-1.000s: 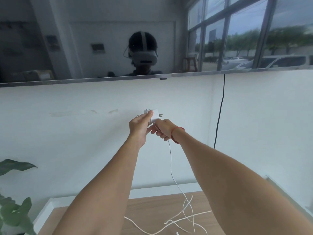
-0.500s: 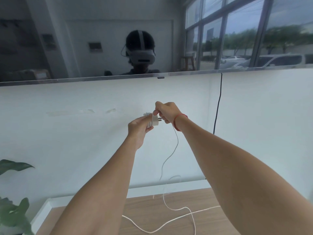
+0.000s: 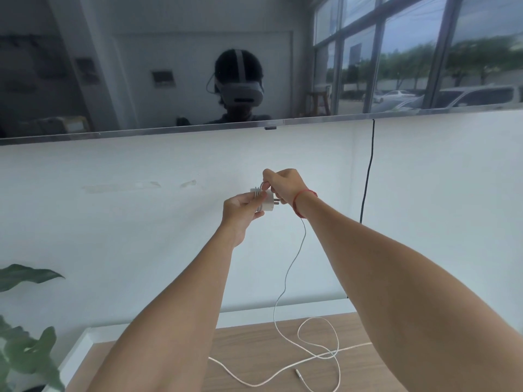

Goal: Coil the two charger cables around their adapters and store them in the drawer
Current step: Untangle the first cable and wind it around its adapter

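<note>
A person stretches both arms out before a white wall, winding a white cable (image 3: 283, 290) around its adapter (image 3: 267, 204), which is held well above the wooden worktop (image 3: 249, 352). The left hand (image 3: 240, 212) has its grip clamped on the adapter, with the thumb lying over the turns already on it and the prongs pointing right. The right hand (image 3: 284, 185), with a red band (image 3: 304, 197) at the wrist, pinches the cable just above the adapter, fingers curled and knuckles up, at the top of a loop. From there the cable hangs between the forearms to loose loops on the worktop, and its small plug end (image 3: 298, 372) lies near the front edge. The winding would likely go best with the adapter held steady, each turn laid snug beside the last, and the slack fed up slowly so the loops below do not snag. Whether the strand running off to the right belongs to a second charger is hard to tell. No drawer is in view.
</note>
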Demonstrator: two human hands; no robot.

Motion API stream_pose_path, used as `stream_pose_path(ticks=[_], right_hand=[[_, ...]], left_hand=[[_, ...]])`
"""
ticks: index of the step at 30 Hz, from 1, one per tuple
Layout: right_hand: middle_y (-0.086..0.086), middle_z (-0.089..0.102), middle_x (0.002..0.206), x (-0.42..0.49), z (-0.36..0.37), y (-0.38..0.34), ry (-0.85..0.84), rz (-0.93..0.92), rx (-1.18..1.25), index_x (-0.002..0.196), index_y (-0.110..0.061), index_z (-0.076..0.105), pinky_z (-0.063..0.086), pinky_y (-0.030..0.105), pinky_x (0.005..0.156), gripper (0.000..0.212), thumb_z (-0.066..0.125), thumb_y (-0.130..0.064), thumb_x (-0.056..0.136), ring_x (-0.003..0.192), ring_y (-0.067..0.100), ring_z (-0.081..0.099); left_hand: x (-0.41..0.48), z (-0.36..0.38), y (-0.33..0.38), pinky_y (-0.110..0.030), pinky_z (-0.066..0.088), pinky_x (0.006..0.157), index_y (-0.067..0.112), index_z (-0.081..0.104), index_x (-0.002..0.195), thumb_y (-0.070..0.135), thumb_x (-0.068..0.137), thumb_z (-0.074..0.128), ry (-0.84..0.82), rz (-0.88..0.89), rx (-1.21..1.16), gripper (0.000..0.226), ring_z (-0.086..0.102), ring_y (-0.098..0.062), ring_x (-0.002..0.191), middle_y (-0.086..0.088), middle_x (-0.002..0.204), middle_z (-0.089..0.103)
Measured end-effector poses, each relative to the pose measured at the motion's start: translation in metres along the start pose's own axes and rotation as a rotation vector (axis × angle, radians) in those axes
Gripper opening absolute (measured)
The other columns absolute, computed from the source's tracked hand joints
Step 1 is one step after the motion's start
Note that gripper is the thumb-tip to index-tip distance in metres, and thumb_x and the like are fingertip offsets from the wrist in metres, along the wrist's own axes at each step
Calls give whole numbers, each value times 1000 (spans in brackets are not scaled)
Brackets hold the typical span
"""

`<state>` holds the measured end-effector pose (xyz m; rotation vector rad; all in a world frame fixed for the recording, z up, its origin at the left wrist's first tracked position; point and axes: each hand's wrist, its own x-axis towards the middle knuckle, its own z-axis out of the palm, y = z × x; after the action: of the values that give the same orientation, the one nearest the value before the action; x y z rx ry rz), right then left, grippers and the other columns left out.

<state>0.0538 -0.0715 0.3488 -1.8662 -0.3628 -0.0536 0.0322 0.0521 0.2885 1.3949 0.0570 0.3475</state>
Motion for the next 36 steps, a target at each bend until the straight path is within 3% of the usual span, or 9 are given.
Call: stream_pose_path(ticks=[5,11,14,18,21,24,28,32,36], right_hand=[[2,44,62,3,-1,7,5,17,-23,59,-15,66,31,24,51,29,53,-23,83,54,18,33],[3,37,62,17,-3,13,67,-49,-62,69,-10,59,29,24,50,24,63,-27,86,54,17,32],[-2,52,64,28,-15,10,106,-100,-134,72,-13,66,34,21,51,24,70,-34,83,53,12,43],[-5,64,71,37,-30,4,103,-143,-221,73,-13,70,38,21,52,23,64,-29,88,58,12,48],[-4,57,60,37,-23,7,136,-125,-135,65,-10,66,33,16,47,33,63,-30,90,49,7,43],[-5,48,47,36,-10,16,170,-28,84,59,-10,58,30,17,47,35,58,-20,93,45,10,37],[2,50,61,29,14,27,93,84,162,66,-12,59,34,24,52,30,49,-19,94,53,17,38],[0,50,61,17,37,33,-22,129,97,65,-14,61,38,24,52,37,42,-26,94,51,16,42],[2,47,59,7,53,34,-117,162,65,65,-11,58,32,23,49,34,38,-16,92,47,16,37]], left_hand=[[2,-1,-5,-22,57,69,-2,67,113,22,85,74,24,2,39,38,65,-20,96,-13,121,64],[3,2,3,-28,58,79,6,68,111,23,87,72,45,-13,-21,30,65,-15,90,-6,107,69],[6,-2,13,-25,57,75,8,69,110,24,88,71,17,-9,-3,28,64,-17,92,-5,103,68],[5,-5,26,-24,57,75,10,70,106,24,89,69,-67,-31,-43,22,60,-21,92,-6,103,67],[1,3,36,-28,55,86,13,69,109,24,90,67,-123,-38,-109,22,64,-22,95,-5,103,68],[1,8,42,-31,48,99,20,69,110,29,90,67,-124,-19,-130,21,64,-21,110,-3,114,68],[2,8,39,-34,36,106,24,69,112,36,89,66,-83,-19,-155,25,60,-19,118,0,115,69],[1,5,35,-38,39,97,25,72,102,35,87,70,6,-26,-162,19,65,-22,110,-2,103,72],[-5,-11,24,-39,44,81,20,73,103,37,84,73,60,-52,-160,26,59,-23,79,-5,91,70]])
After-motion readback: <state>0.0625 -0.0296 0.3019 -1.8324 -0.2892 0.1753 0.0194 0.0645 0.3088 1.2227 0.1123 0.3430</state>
